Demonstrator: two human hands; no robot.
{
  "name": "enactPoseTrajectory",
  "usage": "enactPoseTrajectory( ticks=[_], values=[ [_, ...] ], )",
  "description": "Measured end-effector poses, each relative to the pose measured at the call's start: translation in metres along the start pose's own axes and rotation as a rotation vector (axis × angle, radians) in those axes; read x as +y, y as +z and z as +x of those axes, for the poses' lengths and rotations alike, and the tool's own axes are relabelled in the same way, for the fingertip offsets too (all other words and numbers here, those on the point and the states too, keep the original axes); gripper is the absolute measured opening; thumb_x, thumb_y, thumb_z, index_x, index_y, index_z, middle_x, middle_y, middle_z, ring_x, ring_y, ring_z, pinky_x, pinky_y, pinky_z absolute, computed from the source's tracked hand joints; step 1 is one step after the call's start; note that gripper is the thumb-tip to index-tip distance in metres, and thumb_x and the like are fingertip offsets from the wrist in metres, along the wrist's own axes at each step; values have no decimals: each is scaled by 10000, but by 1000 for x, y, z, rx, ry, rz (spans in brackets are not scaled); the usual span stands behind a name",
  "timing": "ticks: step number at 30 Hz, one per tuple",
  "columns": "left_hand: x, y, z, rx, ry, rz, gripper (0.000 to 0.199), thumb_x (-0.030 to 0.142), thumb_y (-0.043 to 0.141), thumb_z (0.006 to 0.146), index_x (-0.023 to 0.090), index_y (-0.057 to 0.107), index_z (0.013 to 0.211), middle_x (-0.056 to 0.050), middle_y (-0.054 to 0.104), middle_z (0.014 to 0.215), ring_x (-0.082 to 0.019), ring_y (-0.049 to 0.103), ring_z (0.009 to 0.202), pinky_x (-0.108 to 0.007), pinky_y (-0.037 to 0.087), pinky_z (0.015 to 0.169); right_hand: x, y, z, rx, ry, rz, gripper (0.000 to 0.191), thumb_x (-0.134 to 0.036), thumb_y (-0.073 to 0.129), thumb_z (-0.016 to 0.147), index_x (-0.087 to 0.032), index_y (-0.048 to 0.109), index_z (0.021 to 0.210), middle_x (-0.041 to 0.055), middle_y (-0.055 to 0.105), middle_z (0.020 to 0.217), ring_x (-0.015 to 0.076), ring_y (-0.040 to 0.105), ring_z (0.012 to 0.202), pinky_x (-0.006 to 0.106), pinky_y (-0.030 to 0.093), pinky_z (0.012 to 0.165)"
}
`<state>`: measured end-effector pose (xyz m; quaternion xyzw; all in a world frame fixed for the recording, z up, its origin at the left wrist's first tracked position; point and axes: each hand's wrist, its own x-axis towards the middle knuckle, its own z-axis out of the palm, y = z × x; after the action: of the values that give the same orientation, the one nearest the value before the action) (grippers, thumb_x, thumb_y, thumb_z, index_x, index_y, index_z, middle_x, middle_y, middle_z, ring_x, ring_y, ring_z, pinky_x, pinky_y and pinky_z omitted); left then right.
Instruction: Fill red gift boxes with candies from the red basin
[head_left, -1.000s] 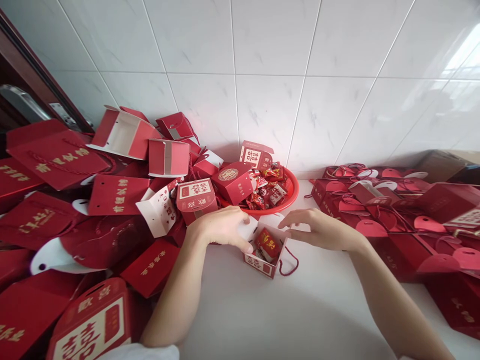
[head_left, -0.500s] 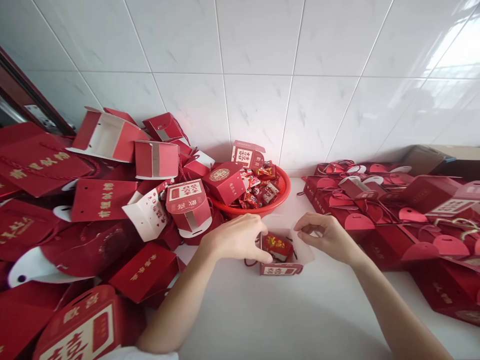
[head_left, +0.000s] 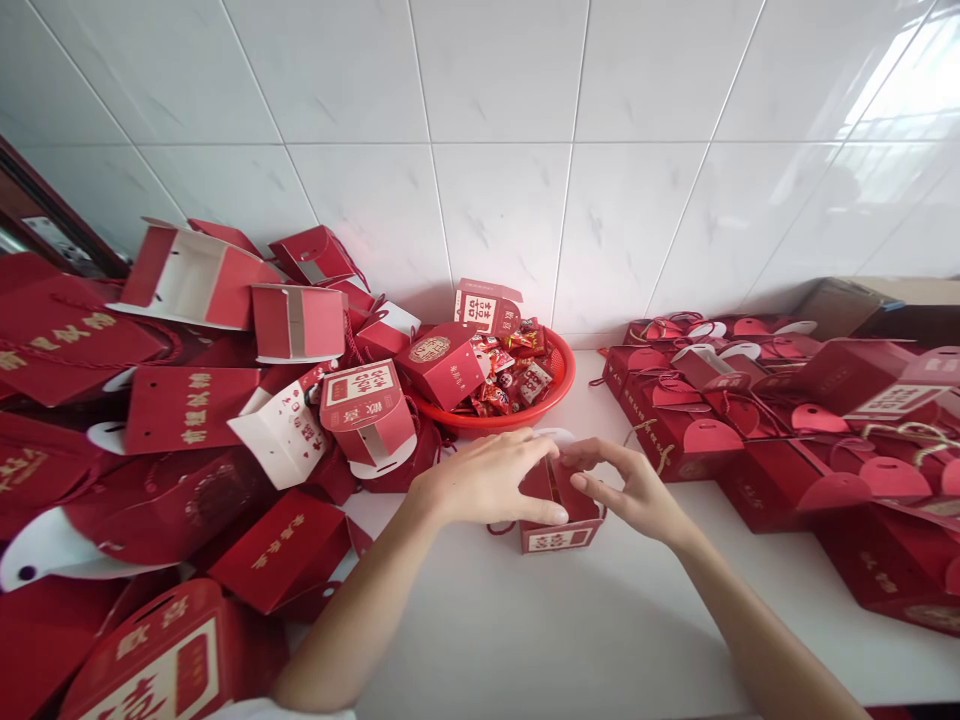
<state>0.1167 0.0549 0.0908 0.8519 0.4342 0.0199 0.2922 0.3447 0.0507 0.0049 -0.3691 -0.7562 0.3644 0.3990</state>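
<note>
A small red gift box (head_left: 559,540) with a cream label on its front stands on the white table in front of me. Its side flaps are folded inward over the top, hiding what is inside. My left hand (head_left: 495,482) curves around the left side, thumb along the near edge and fingers across the far edge, closed on the box. From the right, my right hand (head_left: 634,488) holds the right flap with bent fingers and thumb. A dark red cord loop (head_left: 501,527) pokes out at the left of the box.
Behind the box is a red basket (head_left: 568,375) of wrapped candies (head_left: 517,385), with small boxes resting in it. Red boxes (head_left: 202,405) are heaped on the left. Rows of closed red boxes (head_left: 772,490) fill the right, before a cardboard box (head_left: 862,305) by the tiled wall.
The box's flaps have come inward, covering the red and gold packet that showed inside. My right hand has moved left onto the box, and my left hand has shifted slightly right.
</note>
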Motion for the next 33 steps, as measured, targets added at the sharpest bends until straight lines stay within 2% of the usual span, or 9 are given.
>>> enactPoseTrajectory(
  ticks=[4,9,12,15,18,22,26,28,33],
  values=[
    [-5,-6,0,-58,-13,-36,488,550,705,803,269,619,1192,-26,682,1224,-247,663,1030,-308,477,785,2,-4,-3,11,-4,-52,282,-462,606,952,-209,709,1024,74,741,1007,209,663,931,353,525,878],
    [-12,-8,3,-130,-43,-22,537,636,740,731,238,687,1087,-49,705,1198,-259,658,1025,-300,472,760,7,-13,-5,-101,-34,-62,414,-568,657,892,-211,730,1089,112,702,1084,244,656,1032,380,524,925],
    [-14,-6,5,-96,-34,-4,492,613,771,697,234,701,1002,-42,710,1158,-259,653,1019,-296,468,758,9,-14,-4,-141,-52,-54,518,-625,721,814,-213,725,1129,134,689,1148,271,645,1100,408,523,961],
    [-14,-5,6,-19,-51,46,410,589,720,750,224,680,934,-45,706,1062,-257,658,971,-308,463,755,10,-14,-4,-172,-102,-52,583,-635,773,751,-212,713,1148,142,700,1179,296,617,1180,435,517,998],
    [-12,-5,6,45,-131,112,350,528,696,778,225,644,946,-51,687,1057,-269,654,998,-323,464,792,11,-12,-2,-155,-102,-97,466,-549,768,808,-219,718,1133,136,710,1181,283,622,1187,434,527,997],
    [-9,-2,6,75,-194,152,382,490,694,792,231,599,1056,-71,662,1196,-293,626,1116,-352,470,883,15,-8,-1,-108,-126,-135,295,-457,695,904,-226,734,1083,122,735,1118,260,650,1130,418,553,955],
    [-11,4,10,104,-134,122,723,401,736,787,260,410,1417,-99,552,1446,-302,550,1296,-370,456,971,17,-5,0,-90,-190,-177,215,-401,663,936,-230,737,1044,104,755,1068,257,644,1116,424,553,947],
    [-14,6,12,108,-80,102,842,359,749,777,290,322,1500,-91,514,1504,-304,521,1344,-373,447,997,17,-4,1,-86,-203,-183,197,-389,673,930,-232,741,1029,100,761,1057,258,643,1107,432,548,950],
    [-16,9,16,66,-28,94,493,311,715,777,278,597,1255,-55,650,1322,-303,605,1224,-354,475,931,15,-5,-1,-34,-144,-39,210,-420,695,903,-221,750,942,103,764,1010,255,675,1030,412,549,917]
  ],
)
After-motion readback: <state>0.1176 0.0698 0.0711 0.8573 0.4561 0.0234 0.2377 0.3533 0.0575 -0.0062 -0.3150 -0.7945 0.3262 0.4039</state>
